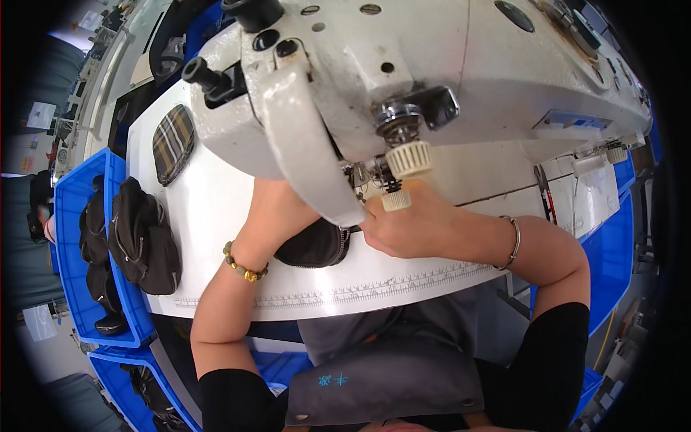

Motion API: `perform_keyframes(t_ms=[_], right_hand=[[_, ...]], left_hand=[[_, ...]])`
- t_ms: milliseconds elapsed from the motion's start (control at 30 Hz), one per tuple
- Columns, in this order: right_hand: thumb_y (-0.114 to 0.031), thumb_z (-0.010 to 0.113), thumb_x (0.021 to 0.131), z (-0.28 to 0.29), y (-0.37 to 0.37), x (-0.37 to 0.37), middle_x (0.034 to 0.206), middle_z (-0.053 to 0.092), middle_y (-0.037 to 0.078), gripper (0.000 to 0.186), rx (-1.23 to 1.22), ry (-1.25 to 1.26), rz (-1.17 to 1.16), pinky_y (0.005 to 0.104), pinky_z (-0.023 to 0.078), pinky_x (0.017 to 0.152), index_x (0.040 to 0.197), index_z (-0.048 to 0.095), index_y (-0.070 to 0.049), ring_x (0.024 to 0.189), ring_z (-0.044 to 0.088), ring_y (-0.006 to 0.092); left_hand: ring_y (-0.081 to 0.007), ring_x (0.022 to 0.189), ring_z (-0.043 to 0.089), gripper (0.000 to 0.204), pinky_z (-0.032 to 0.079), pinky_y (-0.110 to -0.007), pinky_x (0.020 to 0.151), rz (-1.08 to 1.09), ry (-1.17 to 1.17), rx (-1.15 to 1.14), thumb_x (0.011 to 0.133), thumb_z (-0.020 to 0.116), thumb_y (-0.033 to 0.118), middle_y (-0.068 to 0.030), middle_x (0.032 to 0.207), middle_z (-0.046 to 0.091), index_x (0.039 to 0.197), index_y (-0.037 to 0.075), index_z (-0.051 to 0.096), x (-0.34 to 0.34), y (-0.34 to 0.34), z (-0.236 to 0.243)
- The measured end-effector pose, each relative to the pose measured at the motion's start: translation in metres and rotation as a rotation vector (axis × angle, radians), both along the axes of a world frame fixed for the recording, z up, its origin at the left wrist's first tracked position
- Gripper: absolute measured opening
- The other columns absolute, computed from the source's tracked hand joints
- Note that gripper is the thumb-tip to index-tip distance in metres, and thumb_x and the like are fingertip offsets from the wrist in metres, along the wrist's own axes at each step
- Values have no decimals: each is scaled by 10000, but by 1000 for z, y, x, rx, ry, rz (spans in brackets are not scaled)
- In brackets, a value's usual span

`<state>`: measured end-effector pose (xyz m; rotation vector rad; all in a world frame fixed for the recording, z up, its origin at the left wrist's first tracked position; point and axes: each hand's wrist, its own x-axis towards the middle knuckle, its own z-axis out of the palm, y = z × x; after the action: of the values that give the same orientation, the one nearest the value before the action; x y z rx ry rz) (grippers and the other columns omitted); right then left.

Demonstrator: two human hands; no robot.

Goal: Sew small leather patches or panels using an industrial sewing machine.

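Note:
A white sewing machine (360,65) fills the upper view, its needle area partly hidden behind a pale guard. Under it, a black zippered pouch piece (308,248) lies on the white tabletop (216,295). My left hand (277,212) is at the pouch's left upper side, its fingers hidden behind the guard. My right hand (407,227) is curled beside the pouch and below the needle area; what its fingertips hold is hidden.
A plaid fabric piece (173,144) and black pouches (144,237) lie left. Blue bins (86,317) with black items flank the left; another bin (604,273) stands right. Scissors (547,198) rest on the table's right.

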<state>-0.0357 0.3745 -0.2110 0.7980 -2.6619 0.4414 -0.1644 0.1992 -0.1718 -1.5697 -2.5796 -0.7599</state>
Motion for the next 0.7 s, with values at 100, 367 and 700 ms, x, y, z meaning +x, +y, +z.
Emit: perform_keyframes(t_ms=[100, 367, 700], right_hand=[[-129, 618, 722, 4, -1, 1, 475, 514, 85, 89, 20, -1, -4, 391, 422, 413, 703, 571, -56, 430, 564, 256], [-133, 604, 744, -4, 5, -1, 538, 568, 92, 73, 42, 33, -14, 395, 466, 461, 729, 622, -64, 499, 610, 273], [-169, 658, 738, 7, 5, -5, 619, 570, 86, 143, -131, 166, -159, 389, 462, 457, 626, 606, -96, 557, 620, 250]], left_hand=[[-300, 814, 652, 399, 514, -372, 736, 19, -55, -15, 758, 810, 262, -148, 909, 696, 1003, -26, 680, -1, -2, -2], [-302, 869, 662, 403, 522, -371, 776, 98, -138, -58, 767, 788, 222, -152, 968, 694, 1059, -22, 656, 5, 2, -3], [-272, 827, 669, 348, 529, -350, 765, 159, -290, 73, 781, 760, 175, -161, 955, 702, 1044, -37, 672, 8, -1, -9]])
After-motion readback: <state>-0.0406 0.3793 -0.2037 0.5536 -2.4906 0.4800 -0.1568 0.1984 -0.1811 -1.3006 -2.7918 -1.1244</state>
